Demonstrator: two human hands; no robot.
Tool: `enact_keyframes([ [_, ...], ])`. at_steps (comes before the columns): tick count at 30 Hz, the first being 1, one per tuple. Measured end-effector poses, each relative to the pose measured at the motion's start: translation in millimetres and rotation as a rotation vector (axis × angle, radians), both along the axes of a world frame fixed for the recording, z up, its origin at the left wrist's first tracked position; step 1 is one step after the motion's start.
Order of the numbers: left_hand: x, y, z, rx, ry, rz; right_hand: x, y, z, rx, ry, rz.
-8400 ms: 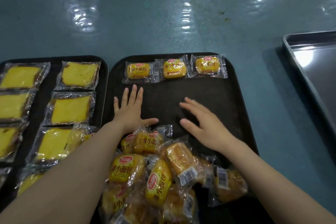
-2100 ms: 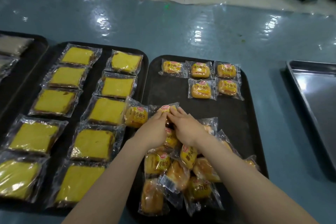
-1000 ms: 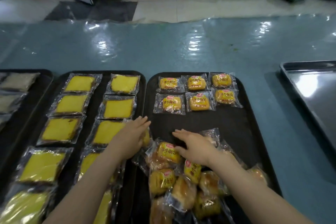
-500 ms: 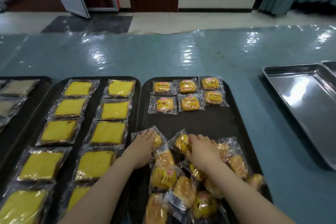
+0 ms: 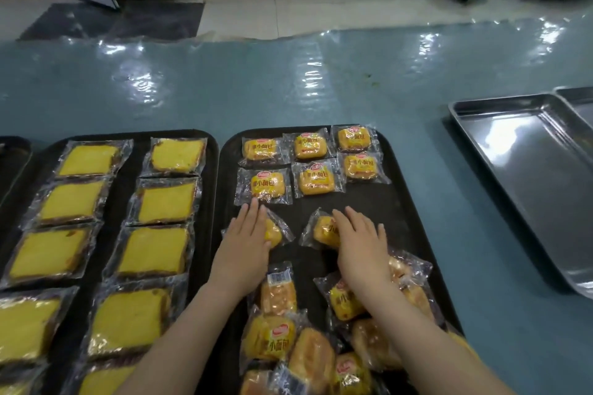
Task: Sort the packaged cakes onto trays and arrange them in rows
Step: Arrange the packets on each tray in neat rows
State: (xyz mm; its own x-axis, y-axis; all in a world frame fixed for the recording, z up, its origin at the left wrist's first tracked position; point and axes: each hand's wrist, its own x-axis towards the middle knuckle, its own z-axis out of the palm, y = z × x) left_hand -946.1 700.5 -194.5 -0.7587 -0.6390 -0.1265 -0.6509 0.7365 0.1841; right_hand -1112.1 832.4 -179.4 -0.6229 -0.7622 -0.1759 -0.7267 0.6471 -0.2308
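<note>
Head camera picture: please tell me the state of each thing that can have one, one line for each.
Left hand: flat, pressing a small bun pack.
Right hand: flat, pressing another bun pack.
Arranged bun packs: two rows of three, label up.
Bun pile: loose, unsorted.
Black tray: partly filled.
Sliced cake packs: lined in two columns.
Metal tray: empty.

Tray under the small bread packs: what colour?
Black, seen from the head view: the tray is dark and matte.

Dim; glare on table film (image 5: 308, 80), perhaps overhead light; edges bowed, soft.
</note>
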Motion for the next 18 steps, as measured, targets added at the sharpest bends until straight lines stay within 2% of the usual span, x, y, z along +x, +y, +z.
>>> enact_keyframes([
  [3,4,17,1,-0.026,0.102,0.108,8,1,1,-0.062,-0.03,0.056],
  [5,4,24,0,-0.006,0.077,0.15,18,3,2,-0.055,-0.041,0.122],
  [9,-3,32,-11,0.236,-0.064,0.253,28,2,-5,0.042,-0.059,0.218],
  [12,-4,36,-20,0.261,-0.127,0.23,25,0,-13,0.065,-0.104,0.282],
  [18,2,27,-27,0.241,-0.139,0.148,6,-5,-25,0.049,-0.138,0.407],
])
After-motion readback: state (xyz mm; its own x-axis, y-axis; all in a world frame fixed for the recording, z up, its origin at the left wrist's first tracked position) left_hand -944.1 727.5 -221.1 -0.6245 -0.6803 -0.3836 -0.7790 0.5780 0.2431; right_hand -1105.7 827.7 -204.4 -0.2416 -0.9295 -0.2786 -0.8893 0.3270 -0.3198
